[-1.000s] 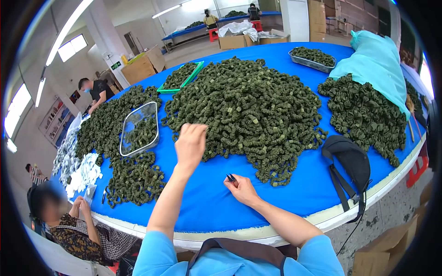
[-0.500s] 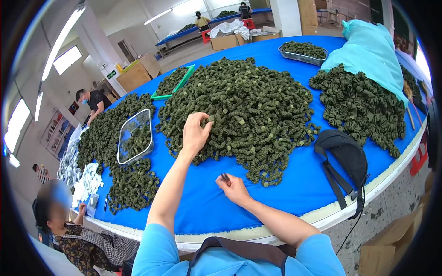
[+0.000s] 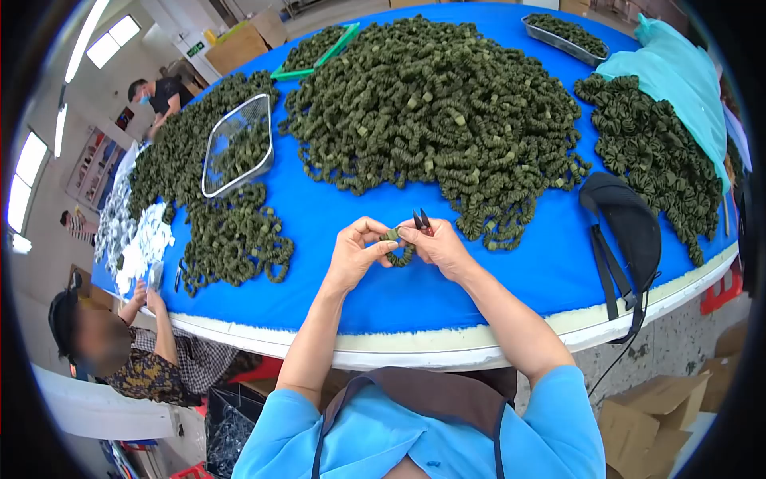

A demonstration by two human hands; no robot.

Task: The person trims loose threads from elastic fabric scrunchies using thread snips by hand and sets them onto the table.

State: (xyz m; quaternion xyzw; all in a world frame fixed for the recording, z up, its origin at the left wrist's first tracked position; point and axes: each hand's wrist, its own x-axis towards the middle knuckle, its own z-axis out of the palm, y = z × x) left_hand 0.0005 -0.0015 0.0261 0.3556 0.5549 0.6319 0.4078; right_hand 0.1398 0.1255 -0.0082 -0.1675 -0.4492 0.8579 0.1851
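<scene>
Both hands meet over the blue cloth near the table's front edge. Between the fingertips of my left hand is a small dark green ruffled scrunchie, hanging as a loop. My right hand pinches the same scrunchie with thumb and finger. Tucked in that hand is a pair of thread snips with dark blades pointing up and a bit of red at the grip. Beyond my hands rises a large heap of green scrunchies.
On the left, a wire basket rests among more scrunchies. A green tray and a metal tray stand at the back. A black waist bag lies right, near a teal cloth. Two people work along the left side.
My left hand has come back from the heap with a scrunchie and joined my right hand. The snips have turned up in my right hand. The view has tilted down.
</scene>
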